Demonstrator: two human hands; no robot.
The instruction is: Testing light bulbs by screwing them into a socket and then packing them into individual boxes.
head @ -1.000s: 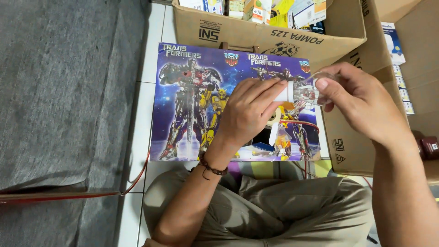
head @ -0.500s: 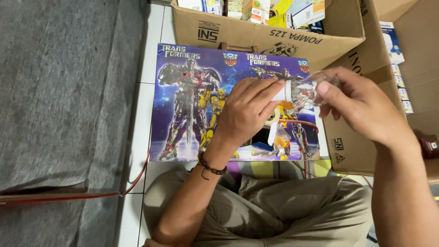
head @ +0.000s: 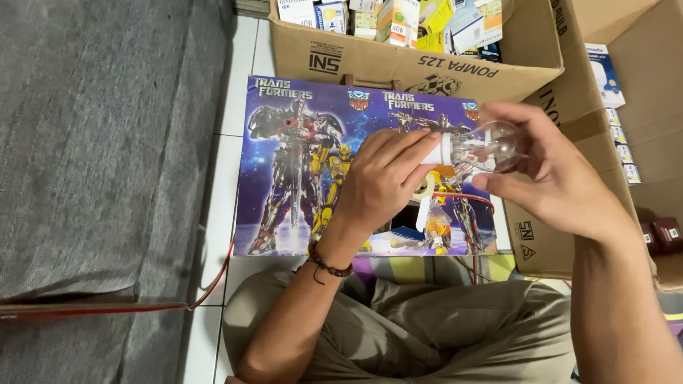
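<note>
Clear glass bulb (head: 491, 146) sideways, dome rightward, base leftward.

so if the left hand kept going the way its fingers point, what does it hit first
The left hand points right, at the clear bulb whose white base it already pinches; beyond that comes the right hand.

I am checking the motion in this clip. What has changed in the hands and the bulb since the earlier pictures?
The right hand shifted its fingers on the clear glass bulb, now cupping it from the far side and below. The left hand kept its grip on the white socket. Bulb and socket stayed joined above the purple robot board; the cardboard box did not move.
</note>
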